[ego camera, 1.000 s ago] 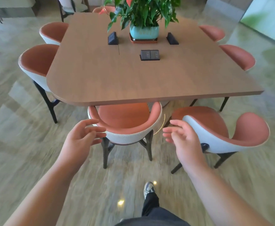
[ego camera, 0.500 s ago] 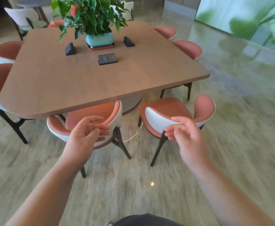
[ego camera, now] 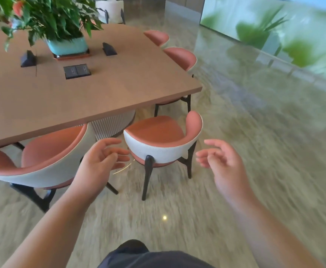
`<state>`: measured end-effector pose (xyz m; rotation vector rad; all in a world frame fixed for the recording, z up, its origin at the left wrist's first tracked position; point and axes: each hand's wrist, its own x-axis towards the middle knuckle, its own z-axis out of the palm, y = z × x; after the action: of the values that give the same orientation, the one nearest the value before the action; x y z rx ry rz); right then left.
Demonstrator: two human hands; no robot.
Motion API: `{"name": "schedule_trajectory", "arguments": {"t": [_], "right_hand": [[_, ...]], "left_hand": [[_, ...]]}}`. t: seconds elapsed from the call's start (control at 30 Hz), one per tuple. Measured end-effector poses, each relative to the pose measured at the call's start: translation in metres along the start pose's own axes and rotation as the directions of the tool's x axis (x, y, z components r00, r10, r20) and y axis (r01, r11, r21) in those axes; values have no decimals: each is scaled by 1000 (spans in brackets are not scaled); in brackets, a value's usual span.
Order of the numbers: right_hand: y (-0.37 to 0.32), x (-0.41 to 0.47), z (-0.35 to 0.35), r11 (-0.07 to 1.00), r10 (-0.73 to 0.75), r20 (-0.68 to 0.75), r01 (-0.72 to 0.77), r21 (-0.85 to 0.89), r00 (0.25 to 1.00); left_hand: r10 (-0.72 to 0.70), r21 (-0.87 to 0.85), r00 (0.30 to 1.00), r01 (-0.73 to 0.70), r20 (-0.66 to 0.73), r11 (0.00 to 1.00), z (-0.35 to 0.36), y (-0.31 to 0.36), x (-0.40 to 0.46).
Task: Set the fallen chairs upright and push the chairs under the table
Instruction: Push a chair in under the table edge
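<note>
Your left hand (ego camera: 98,163) and right hand (ego camera: 224,163) both hang loose, fingers spread and holding nothing, either side of the upright pink-and-white upholstered chair with dark legs (ego camera: 162,144). It stands just outside the corner of the brown wooden table (ego camera: 100,93), turned askew. Take the white backrest at both ends, square it to the table edge, then push evenly so the legs slide without catching.

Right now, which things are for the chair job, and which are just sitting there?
For the job:
- corner chair, not pushed in
- near chair
- side chairs
- table
- left hand and right hand, both empty

Just sitting there:
- potted plant
- socket panel
- two black blocks
</note>
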<state>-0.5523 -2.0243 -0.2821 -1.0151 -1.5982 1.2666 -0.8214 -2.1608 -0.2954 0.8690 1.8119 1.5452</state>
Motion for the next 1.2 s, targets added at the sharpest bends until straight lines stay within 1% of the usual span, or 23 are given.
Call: {"name": "schedule_trajectory", "arguments": {"t": [0.2, 0.43, 0.6, 0.8, 1.0, 1.2], "right_hand": [[19, 48, -10, 999, 24, 34, -22, -44, 999], [47, 138, -6, 994, 53, 69, -46, -102, 996], [61, 213, 4, 978, 142, 46, -133, -159, 989], [88, 279, 15, 964, 191, 5, -186, -188, 982], [121, 321, 19, 922, 301, 16, -287, -259, 953], [154, 378, 16, 888, 372, 69, -334, -315, 926]], "left_hand": [[-2, -1, 1000, 2, -5, 1000, 31, -1, 40], [-78, 3, 994, 79, -72, 997, 38, -21, 119], [-170, 30, 981, 173, -91, 984, 41, -34, 193], [-206, 121, 977, 210, -47, 970, 56, -48, 270], [-312, 139, 948, 317, -60, 938, 73, -63, 302], [-420, 129, 894, 440, -157, 889, 93, -76, 324]]}}
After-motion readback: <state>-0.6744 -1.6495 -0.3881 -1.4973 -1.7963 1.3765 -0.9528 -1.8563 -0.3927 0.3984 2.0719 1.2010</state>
